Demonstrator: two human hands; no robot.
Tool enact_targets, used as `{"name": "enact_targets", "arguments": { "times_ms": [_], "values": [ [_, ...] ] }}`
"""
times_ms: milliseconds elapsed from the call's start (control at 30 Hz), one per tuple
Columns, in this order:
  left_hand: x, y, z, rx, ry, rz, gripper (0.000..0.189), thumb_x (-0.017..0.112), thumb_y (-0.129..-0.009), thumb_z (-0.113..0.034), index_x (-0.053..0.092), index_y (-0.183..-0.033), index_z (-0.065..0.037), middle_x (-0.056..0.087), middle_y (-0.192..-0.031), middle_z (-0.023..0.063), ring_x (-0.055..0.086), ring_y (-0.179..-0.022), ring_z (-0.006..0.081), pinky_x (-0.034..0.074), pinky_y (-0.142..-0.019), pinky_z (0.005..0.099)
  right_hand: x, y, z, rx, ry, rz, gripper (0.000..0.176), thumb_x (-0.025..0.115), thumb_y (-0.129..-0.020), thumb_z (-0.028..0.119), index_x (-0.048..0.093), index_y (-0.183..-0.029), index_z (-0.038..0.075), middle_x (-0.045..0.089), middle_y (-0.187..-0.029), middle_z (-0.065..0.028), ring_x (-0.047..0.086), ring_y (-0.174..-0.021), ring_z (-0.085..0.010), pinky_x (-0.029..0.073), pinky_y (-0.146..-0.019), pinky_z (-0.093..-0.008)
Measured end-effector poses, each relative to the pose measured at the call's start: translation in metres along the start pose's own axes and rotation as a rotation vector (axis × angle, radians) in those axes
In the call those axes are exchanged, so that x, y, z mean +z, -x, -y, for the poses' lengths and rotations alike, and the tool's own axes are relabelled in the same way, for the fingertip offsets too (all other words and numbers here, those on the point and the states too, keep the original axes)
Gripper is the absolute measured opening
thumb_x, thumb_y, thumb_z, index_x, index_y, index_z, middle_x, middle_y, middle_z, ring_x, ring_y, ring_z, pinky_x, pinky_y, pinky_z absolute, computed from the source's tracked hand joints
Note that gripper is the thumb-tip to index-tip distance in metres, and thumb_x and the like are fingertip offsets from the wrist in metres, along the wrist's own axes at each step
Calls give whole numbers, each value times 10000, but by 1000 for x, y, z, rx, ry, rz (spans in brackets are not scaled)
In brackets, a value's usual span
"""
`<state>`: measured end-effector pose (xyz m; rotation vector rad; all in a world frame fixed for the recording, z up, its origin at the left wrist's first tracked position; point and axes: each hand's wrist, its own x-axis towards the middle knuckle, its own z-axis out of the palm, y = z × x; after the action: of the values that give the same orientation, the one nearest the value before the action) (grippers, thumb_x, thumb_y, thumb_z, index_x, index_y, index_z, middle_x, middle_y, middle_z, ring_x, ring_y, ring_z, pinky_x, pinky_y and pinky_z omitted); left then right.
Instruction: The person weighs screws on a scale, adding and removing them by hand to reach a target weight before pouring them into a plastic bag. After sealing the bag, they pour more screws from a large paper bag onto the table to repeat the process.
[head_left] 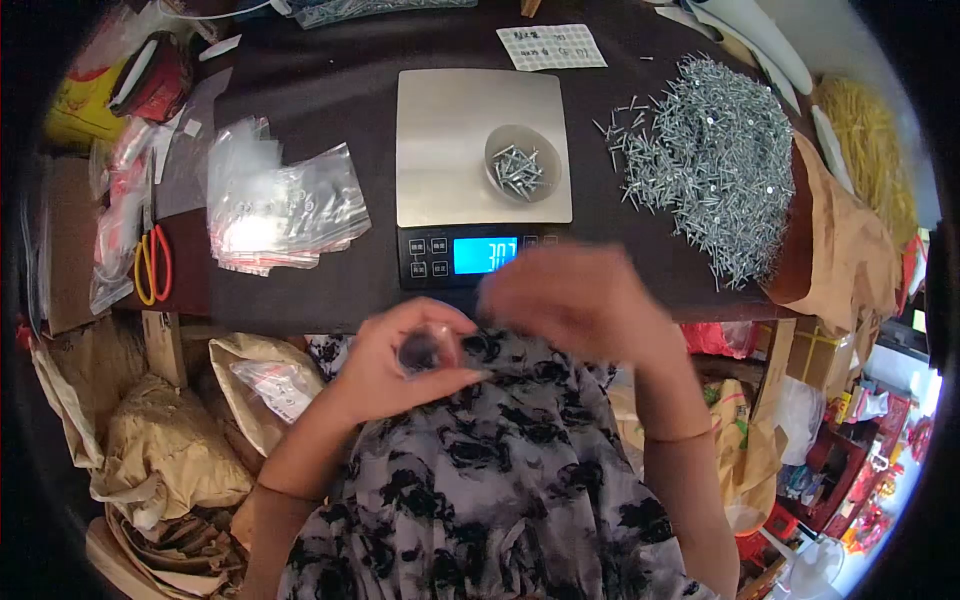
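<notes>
Below the scale, my left hand (pixel 405 358) is curled around a small, clear plastic thing (pixel 428 350), maybe a cup or bag; its shape is unclear. My right hand (pixel 570 298) is smeared by motion in front of the scale's lower right corner, and its fingers cannot be made out. On the silver plate of the digital scale (pixel 440 150) stands a small round cup (pixel 546 158) with screws (pixel 517 172) in it. The lit blue display (pixel 483 256) is partly covered by my right hand.
A big heap of screws (pixel 715 160) lies right of the scale, beside a brown paper bag (pixel 835 230). Clear zip bags (pixel 290 210) are stacked on the left, near scissors (pixel 153 262). A sticker sheet (pixel 552 47) lies behind the scale.
</notes>
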<state>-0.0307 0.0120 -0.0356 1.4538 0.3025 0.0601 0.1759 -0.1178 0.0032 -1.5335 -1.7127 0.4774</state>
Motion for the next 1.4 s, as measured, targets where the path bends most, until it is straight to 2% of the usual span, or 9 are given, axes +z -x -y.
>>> {"name": "enact_targets", "arguments": {
  "times_ms": [100,367,800,900,1000,1167,1200,1300,1400],
  "values": [
    [-4,-1,0,69,-23,-51,429,794,-707,-46,598,-1089,-39,633,-827,13,607,-784,88,490,-727,261,-31,-25,-25,299,267,-134,226,672,-760,70,658,-984,101,640,-943,-72,643,-806,-281,530,-690,-360],
    [-1,0,0,148,-139,-80,424,790,-705,-44,604,-1086,-44,634,-844,37,622,-785,120,489,-741,268,-32,-52,-68,110,478,83,154,678,-769,43,675,-921,69,632,-850,-80,633,-741,-248,502,-656,-325],
    [-25,3,-4,171,-104,-297,382,755,-724,-2,601,-1072,-37,623,-800,20,582,-758,86,461,-716,236,-61,-15,-71,473,-140,-348,124,713,-794,66,690,-906,19,672,-877,-33,585,-743,-73,464,-659,-223],
    [-38,7,-6,110,-42,-404,372,745,-724,16,597,-1063,-18,612,-808,25,578,-772,90,464,-722,243,-75,10,-94,611,67,-398,111,708,-792,65,691,-893,22,676,-869,-38,599,-755,-76,467,-678,-225],
    [-51,2,-1,194,59,-449,330,682,-778,8,571,-1089,14,595,-798,40,585,-774,118,504,-759,298,-78,35,-120,395,495,-410,94,683,-805,60,677,-886,12,678,-849,-28,601,-749,-64,465,-682,-215],
    [-69,-16,11,289,339,-505,323,614,-858,-144,538,-1105,49,592,-775,55,633,-780,194,485,-905,390,-70,50,-117,610,70,-543,89,627,-831,37,615,-914,7,670,-852,-37,611,-758,-69,468,-677,-213],
    [-72,-20,14,330,370,-506,320,572,-891,-183,531,-1119,37,604,-772,64,647,-781,221,375,-1035,436,-68,50,-115,635,-1,-554,89,617,-837,32,603,-922,8,667,-854,-40,612,-760,-69,469,-677,-212],
    [-79,-26,23,291,589,-556,291,539,-914,-172,527,-1128,24,614,-771,67,650,-779,222,277,-1101,446,-64,47,-107,636,-167,-594,88,618,-847,27,591,-929,13,645,-829,-33,602,-748,-64,464,-670,-210],
    [-86,-19,28,314,556,-571,264,525,-924,-149,528,-1128,19,622,-771,66,652,-779,220,293,-1096,438,-57,35,-91,627,-221,-542,90,635,-852,44,606,-933,21,621,-800,-3,573,-731,-44,448,-666,-199]
  ]
}}
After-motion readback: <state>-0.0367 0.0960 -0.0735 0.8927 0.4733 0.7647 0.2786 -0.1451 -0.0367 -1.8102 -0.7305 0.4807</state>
